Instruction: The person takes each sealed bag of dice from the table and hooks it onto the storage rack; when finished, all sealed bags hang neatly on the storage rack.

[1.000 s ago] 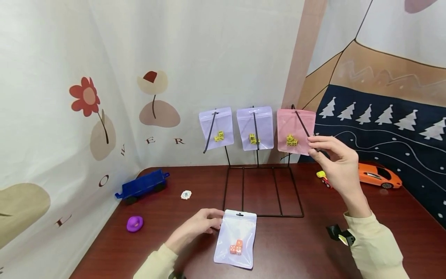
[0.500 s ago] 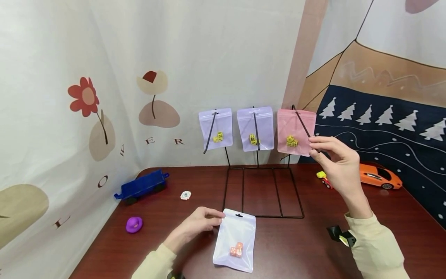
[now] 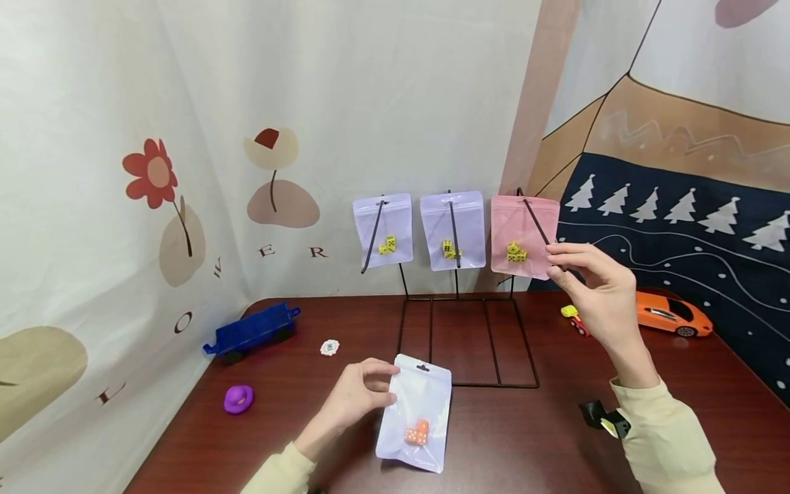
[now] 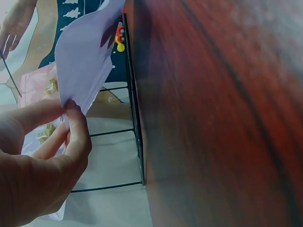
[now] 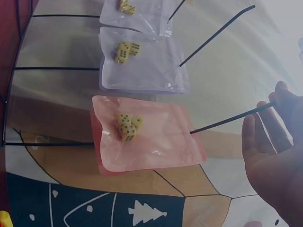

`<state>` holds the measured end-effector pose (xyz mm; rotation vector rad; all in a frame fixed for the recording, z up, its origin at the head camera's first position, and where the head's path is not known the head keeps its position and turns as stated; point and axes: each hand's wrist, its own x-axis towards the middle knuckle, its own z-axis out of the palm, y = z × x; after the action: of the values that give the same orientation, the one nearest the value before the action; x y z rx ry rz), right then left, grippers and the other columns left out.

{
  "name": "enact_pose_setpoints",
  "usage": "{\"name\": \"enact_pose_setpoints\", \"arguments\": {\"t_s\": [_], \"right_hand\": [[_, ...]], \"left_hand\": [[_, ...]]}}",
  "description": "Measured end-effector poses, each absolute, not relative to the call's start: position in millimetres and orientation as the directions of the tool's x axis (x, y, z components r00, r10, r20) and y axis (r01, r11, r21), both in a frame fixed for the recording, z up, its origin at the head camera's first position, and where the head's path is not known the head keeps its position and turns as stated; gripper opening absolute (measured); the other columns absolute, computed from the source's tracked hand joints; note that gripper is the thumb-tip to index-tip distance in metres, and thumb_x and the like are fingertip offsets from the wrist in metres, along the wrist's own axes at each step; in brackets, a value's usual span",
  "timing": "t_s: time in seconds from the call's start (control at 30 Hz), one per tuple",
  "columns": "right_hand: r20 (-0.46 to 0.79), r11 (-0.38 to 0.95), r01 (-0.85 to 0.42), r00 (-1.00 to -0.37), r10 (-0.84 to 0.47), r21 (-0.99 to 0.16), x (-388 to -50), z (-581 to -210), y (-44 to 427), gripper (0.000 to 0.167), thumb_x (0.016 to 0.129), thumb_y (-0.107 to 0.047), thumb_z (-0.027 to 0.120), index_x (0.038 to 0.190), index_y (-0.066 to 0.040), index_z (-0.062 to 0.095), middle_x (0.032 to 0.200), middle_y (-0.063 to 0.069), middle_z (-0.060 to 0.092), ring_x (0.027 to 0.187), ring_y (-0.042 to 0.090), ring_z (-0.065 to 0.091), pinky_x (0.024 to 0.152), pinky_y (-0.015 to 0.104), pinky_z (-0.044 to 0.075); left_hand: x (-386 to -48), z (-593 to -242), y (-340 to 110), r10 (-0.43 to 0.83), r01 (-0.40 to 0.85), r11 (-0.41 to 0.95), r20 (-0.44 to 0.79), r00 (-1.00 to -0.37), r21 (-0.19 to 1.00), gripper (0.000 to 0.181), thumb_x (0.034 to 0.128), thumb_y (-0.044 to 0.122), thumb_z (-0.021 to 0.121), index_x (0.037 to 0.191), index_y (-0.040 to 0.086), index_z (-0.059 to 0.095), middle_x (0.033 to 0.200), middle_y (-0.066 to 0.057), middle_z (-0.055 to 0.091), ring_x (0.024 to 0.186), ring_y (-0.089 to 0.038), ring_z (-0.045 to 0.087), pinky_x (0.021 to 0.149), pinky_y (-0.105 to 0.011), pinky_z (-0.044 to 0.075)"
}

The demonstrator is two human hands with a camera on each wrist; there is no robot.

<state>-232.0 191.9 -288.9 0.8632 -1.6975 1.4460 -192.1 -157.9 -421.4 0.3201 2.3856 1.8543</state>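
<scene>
My left hand (image 3: 352, 398) pinches the upper left edge of a pale purple zip bag (image 3: 416, 391). Several orange dice (image 3: 417, 433) lie in its lower part. The left wrist view shows thumb and fingers on the bag's edge (image 4: 83, 52). Higher up, my right hand (image 3: 601, 291) pinches the front end of the right hook (image 5: 232, 118) on a black wire rack (image 3: 526, 343). On that hook hangs a pink zip bag (image 3: 509, 216) with yellow dice. Two purple zip bags, one on the middle hook (image 3: 472, 216) and one on the left hook (image 3: 398, 213), also hold yellow dice.
Left on the brown table (image 3: 296, 391) are a blue toy trailer (image 3: 253, 331), a white chip (image 3: 330, 347) and a purple toy hat (image 3: 238, 398). An orange toy car (image 3: 673, 313) and a small red-and-yellow toy (image 3: 575, 320) are at the right. A printed curtain (image 3: 345, 89) closes the back.
My left hand has raised the purple bag of orange dice slightly toward the rack, and the dice have shifted inside. My right hand stays at the hook's end.
</scene>
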Motion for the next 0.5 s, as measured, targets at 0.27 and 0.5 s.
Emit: {"name": "enact_pose_setpoints", "arguments": {"t_s": [0.27,0.5], "right_hand": [[0.863,0.162,-0.854,-0.504,-0.031,-0.494,-231.1,-288.4,192.3,0.013,0.079,0.022,0.063,0.092,0.019,0.063,0.103,0.024,0.064,0.102,0.020,0.059,0.091,0.021,0.047],[0.860,0.186,-0.849,-0.509,-0.029,-0.495,-231.0,-287.4,192.3,0.014,0.079,0.021,0.064,0.093,0.017,0.065,0.103,0.024,0.063,0.102,0.019,0.059,0.092,0.021,0.047]], "left_hand": [[-189.2,-419.7,-157.0,0.290,0.109,0.233,0.038,-0.956,0.966,0.048,0.0728,-0.015,0.069,0.119,-0.011,0.058,0.110,-0.021,0.063,0.092,-0.027,0.065,0.077,-0.029,0.056],[-187.5,-419.7,-157.7,0.256,0.208,0.360,0.118,-0.960,0.909,0.033,0.0783,-0.008,0.070,0.111,-0.003,0.067,0.106,-0.017,0.067,0.089,-0.022,0.066,0.074,-0.026,0.056]]}}
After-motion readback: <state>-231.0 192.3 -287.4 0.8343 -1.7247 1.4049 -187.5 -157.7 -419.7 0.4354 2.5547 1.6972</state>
